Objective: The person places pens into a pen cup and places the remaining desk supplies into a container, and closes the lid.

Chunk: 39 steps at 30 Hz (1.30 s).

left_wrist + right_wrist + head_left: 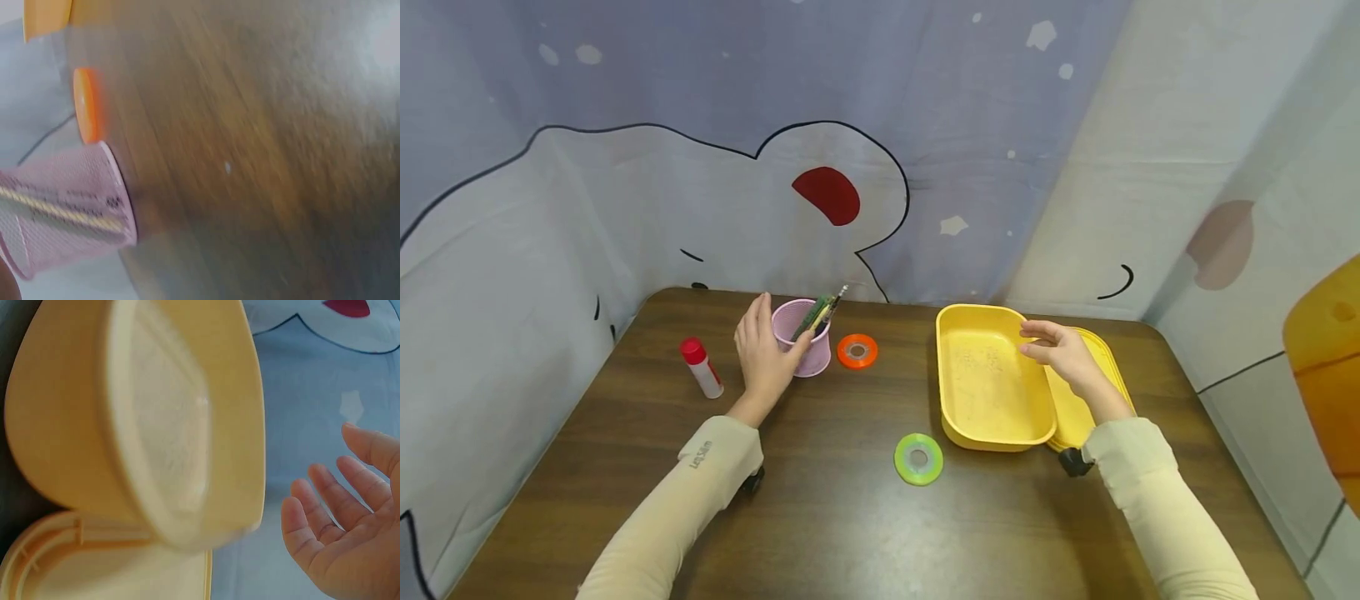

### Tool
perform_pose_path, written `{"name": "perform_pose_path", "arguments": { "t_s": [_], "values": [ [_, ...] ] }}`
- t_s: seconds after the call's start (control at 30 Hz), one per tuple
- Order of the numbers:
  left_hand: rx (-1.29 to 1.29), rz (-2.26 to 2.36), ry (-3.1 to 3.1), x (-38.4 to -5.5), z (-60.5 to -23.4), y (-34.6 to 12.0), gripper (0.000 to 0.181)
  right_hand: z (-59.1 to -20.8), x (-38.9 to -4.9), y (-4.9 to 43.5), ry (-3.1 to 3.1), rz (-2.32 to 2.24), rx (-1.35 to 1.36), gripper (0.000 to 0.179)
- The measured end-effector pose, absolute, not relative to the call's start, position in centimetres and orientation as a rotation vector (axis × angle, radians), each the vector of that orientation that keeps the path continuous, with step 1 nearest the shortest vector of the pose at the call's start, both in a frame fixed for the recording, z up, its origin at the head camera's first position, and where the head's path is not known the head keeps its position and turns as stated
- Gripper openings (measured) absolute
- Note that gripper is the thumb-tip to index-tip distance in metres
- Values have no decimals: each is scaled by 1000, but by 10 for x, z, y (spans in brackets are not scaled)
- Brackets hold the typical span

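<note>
A pink mesh pen holder stands at the back left with several pens leaning in it. My left hand is at its near left side, fingers straight and thumb spread across its front in the head view. Whether they touch the mesh I cannot tell; the left wrist view catches only a sliver of a finger beside the pen holder. Over the right rim of a yellow box hovers my right hand, its fingers loosely bent and holding nothing. The right wrist view shows this hand apart from the box.
Partly under the box's right side lies a yellow lid. An orange tape roll is right of the pen holder, and a green tape roll lies nearer the front. A red-capped glue stick stands at the left. A patterned curtain hangs behind the table.
</note>
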<state>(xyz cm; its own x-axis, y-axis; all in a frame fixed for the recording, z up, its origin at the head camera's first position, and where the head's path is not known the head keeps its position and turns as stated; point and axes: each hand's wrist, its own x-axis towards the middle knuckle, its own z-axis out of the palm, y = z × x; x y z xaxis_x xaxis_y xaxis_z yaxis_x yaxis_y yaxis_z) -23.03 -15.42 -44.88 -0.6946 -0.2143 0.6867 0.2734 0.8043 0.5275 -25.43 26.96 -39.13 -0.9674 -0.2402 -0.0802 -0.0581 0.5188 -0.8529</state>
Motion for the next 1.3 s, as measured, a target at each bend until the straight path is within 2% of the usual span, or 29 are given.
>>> {"name": "perform_pose_path", "arguments": {
  "t_s": [0.47,0.77,1.3],
  "values": [
    [-423,-739,-2149,-221,-463,-117,62,-407,-252,292,2657,-1334,-201,54],
    [-577,-639,-2456,-220,-478,-105,70,-419,-247,298,2640,-1289,-191,57],
    [-465,-766,-2814,-236,-484,-94,83,-429,-239,303,2510,-1482,-109,55]
  ]
}}
